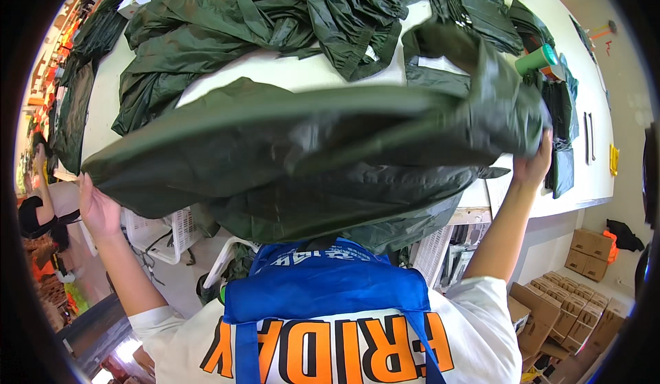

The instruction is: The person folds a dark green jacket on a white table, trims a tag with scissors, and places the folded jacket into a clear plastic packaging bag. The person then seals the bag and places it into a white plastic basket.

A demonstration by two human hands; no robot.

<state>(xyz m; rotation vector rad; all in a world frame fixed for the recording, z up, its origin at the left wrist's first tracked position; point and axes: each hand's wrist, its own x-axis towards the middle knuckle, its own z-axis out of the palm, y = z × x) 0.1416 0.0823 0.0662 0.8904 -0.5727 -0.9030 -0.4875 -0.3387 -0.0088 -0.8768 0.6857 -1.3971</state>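
A large piece of dark green, shiny waterproof fabric [302,150] is stretched between my two hands, blurred by motion along its upper fold. At its left corner my left hand [100,209] pinches the edge. My right hand [533,160] grips the opposite end, where the fabric bunches up; its fingers are partly hidden behind the cloth. The middle of the piece hangs above the near edge of the white table [265,74] and sags toward my blue apron [323,288]. What kind of garment or cover it is cannot be made out.
Heaped dark green fabric [206,23] covers the table's far side, with folded pieces [481,13] at the back right. A green cylinder [536,61] lies on the right. White plastic crates [161,236] stand below. Another person [48,209] is at far left; cardboard boxes [570,308] sit lower right.
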